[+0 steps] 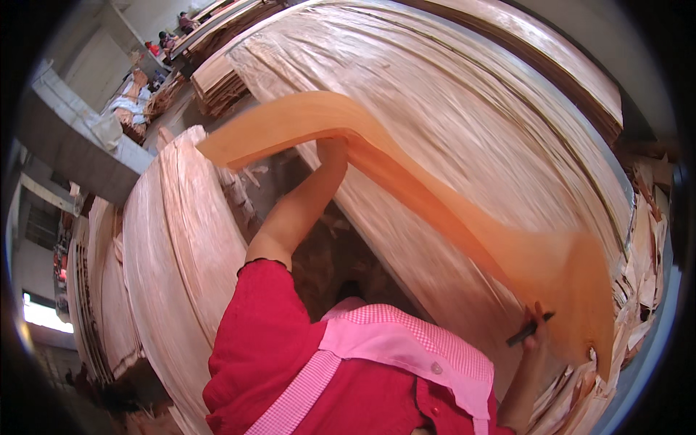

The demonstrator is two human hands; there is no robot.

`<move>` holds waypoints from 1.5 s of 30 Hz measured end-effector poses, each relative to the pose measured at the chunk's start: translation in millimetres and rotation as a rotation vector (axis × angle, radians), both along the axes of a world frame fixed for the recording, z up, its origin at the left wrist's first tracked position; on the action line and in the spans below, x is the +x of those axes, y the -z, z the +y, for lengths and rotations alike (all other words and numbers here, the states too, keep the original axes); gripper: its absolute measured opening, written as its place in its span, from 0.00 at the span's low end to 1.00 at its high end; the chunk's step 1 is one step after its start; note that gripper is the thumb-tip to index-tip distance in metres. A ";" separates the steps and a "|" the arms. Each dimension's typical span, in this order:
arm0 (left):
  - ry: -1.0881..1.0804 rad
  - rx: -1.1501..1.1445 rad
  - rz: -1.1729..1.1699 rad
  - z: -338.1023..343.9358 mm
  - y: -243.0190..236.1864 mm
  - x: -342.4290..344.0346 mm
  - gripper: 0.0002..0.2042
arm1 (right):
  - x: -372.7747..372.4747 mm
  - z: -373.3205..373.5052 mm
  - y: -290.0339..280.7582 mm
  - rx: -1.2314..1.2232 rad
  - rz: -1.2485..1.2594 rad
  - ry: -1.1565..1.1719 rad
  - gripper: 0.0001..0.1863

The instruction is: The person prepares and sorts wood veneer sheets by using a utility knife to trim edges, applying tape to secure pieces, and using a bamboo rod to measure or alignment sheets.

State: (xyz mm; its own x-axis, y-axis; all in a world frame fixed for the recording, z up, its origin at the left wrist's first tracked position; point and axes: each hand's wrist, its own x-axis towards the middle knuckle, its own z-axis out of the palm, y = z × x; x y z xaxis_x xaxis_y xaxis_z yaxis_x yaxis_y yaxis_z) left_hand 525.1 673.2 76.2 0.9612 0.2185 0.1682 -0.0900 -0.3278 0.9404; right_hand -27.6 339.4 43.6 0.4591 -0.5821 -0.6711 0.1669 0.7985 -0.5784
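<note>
A long orange-brown sheet of wood veneer (449,210) arches in front of me, bent in waves and partly blurred. My left hand (333,148) reaches under its raised left part; the fingers are hidden behind the sheet, so their grip does not show. At the lower right, my right hand (536,332) is closed round a slim dark tool (523,336), too blurred to name, beside the sheet's drooping right end. Beneath the sheet lies a wide stack of pale pinkish veneer (464,109).
Another pale veneer stack (170,210) stands to my left, across a dark gap in the floor. Ragged veneer scraps (641,239) crowd the right edge. A grey beam (80,138) is at far left. People (170,40) are in the background at upper left.
</note>
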 end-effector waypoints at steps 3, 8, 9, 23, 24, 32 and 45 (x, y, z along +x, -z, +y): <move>0.228 0.342 -0.164 -8.8 33.7 91.8 0.16 | 41.2 34.8 5.8 0.037 0.024 0.038 0.19; 0.574 0.753 0.015 -53.8 15.0 255.3 0.15 | 102.4 71.0 -6.0 -0.279 0.128 0.112 0.10; 0.717 0.963 0.000 -55.2 3.8 296.7 0.14 | 114.7 57.2 -8.9 -0.326 0.109 0.051 0.12; 0.391 -0.042 0.282 -64.6 29.2 470.7 0.09 | 303.7 73.3 -65.0 -0.412 0.222 0.245 0.18; 0.334 0.045 0.130 -65.8 32.8 456.2 0.13 | 310.8 83.8 -56.9 -0.372 0.169 0.239 0.18; 1.313 1.041 -1.157 -111.8 21.6 61.6 0.29 | 322.5 142.0 14.3 -0.283 0.099 0.145 0.18; 1.257 0.790 -1.040 -158.3 12.1 112.3 0.16 | 165.7 27.4 -11.9 -0.449 0.139 0.407 0.11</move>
State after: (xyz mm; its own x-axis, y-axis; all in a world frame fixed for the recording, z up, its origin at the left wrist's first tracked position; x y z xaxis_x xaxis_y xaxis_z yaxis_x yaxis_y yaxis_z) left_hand 637.4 514.9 64.1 -0.0813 -0.8964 0.4356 -0.9949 0.0991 0.0182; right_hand 138.1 366.8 55.5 0.0670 -0.9314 -0.3579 0.3054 0.3606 -0.8813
